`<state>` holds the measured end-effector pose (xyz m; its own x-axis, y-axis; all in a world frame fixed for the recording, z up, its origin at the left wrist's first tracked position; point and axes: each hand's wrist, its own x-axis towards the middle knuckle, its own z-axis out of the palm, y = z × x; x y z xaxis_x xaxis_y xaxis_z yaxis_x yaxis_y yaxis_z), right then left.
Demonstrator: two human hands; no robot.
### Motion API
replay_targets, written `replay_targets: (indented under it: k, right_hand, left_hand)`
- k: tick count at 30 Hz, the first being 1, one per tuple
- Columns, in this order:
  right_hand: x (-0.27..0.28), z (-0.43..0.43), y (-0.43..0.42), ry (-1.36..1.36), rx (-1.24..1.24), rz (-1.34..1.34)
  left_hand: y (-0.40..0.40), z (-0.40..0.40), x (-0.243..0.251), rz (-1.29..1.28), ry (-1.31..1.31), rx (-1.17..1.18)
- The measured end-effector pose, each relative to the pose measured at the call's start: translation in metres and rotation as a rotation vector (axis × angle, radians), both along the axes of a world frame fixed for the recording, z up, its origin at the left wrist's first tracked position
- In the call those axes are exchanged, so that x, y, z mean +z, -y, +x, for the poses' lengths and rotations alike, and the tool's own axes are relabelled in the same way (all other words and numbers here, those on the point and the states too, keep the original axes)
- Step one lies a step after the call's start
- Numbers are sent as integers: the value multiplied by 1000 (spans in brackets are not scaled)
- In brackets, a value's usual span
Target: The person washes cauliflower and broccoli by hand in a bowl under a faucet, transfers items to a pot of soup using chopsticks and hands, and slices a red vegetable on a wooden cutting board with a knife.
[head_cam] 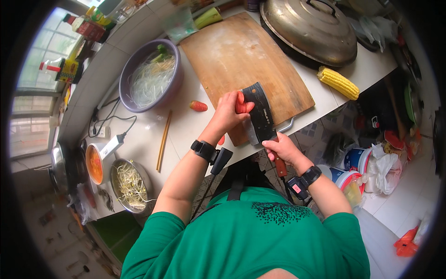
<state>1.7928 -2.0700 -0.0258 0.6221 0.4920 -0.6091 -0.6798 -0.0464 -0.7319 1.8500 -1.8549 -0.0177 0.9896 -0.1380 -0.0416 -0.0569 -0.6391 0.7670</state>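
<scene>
My right hand grips the wooden handle of a black-bladed cleaver, whose blade is over the near edge of a wooden cutting board. Close against the blade, my left hand holds red slices, perhaps carrot. A carrot end piece lies on the white counter to the left of the board, and a smaller red piece is partly hidden beside my left wrist. Both wrists wear black straps with small devices.
Left of the board are a purple basin of clear noodles, chopsticks, a steel bowl of bean sprouts and a cup with orange contents. Rightward, a corn cob lies near a large lidded pan. A power strip has trailing cables.
</scene>
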Motion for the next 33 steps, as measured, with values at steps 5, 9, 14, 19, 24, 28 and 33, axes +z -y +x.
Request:
replay_targets:
  k: [5,9,14,19,24,28,33]
  right_hand:
    - [-4,-9,-10,-3,86,27]
    - [-13,-16,-5,-108,60,82]
    - [-12,-15,1,-105,29,100]
    - [-11,-14,4,-79,41,34]
    - [0,-40,-8,-11,117,-8]
    - [29,-75,-10,-13,73,-9]
    - [57,-94,-32,34,268,-5]
  left_hand:
    - [-4,-27,-20,-317,-58,36]
    - [-5,-50,3,-206,189,177]
    - [-48,-89,-15,117,106,222]
    - [-41,-101,-17,319,-110,141]
    - [-59,-125,-26,159,-77,197]
    - [-59,-158,0,-27,-51,283]
    - [-83,-200,56,-792,-312,531]
